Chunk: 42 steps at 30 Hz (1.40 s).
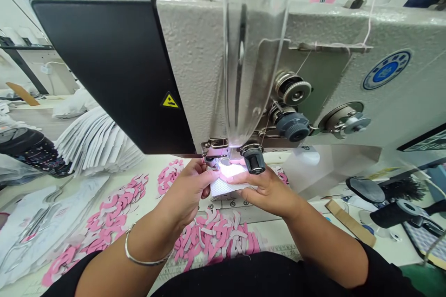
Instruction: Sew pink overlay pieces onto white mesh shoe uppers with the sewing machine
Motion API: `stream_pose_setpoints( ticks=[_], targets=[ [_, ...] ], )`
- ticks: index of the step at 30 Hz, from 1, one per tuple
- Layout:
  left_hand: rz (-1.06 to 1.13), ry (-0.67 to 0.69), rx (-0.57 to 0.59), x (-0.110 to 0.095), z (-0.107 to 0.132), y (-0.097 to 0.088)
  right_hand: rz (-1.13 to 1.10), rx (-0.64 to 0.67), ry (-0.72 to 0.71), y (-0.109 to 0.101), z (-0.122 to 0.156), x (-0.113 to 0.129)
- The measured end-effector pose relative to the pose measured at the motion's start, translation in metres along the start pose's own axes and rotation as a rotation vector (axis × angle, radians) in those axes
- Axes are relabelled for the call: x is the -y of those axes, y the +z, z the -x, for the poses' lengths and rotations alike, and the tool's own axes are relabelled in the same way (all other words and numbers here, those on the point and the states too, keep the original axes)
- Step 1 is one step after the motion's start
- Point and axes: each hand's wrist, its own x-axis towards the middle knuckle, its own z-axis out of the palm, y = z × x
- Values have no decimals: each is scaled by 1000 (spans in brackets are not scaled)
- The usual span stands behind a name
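Observation:
A white, dimpled fabric piece (223, 188) lies under the lit needle area of a large grey sewing machine (190, 55). At its left edge, my left hand (191, 183) pinches the fabric between thumb and fingers, close to the presser foot (212, 161). My right hand (268, 191) is on the fabric's right side, with fingers reaching over it towards the needle and the thumb bent near its front edge. Glare from the machine lamp washes out part of the fabric, and the machine head hides the needle's upper part.
Small curved pink and white fabric pieces (218, 236) lie heaped in front of the machine, with more pink pieces (111, 213) to the left. A fanned white stack (99, 141) stands farther left. At right are a cardboard strip (350, 222) and a black-handled tool (393, 213).

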Motion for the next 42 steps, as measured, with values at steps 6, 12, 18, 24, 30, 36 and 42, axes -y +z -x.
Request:
stream_pose_setpoints(
  ticks=[6, 12, 18, 24, 30, 36, 42],
  targets=[
    [-31, 5, -21, -3, 6, 3, 0, 22, 0, -1, 2, -3],
    [-53, 53, -22, -1, 5, 3, 37, 1, 4, -1, 1, -2],
    [-53, 80, 13, 3, 7, 5, 33, 32, 1, -2, 1, -5],
    [-53, 54, -36, 6, 12, 11, 2, 59, 14, -4, -1, -8],
    [-49, 80, -37, 7, 7, 6, 62, 64, 35, -3, -1, -7],
    [-64, 54, 85, 3, -10, -11, 244, -75, 53, 14, 6, 14],
    [-85, 80, 115, 2, -3, -11, 357, -182, 16, 24, 12, 24]
  ],
)
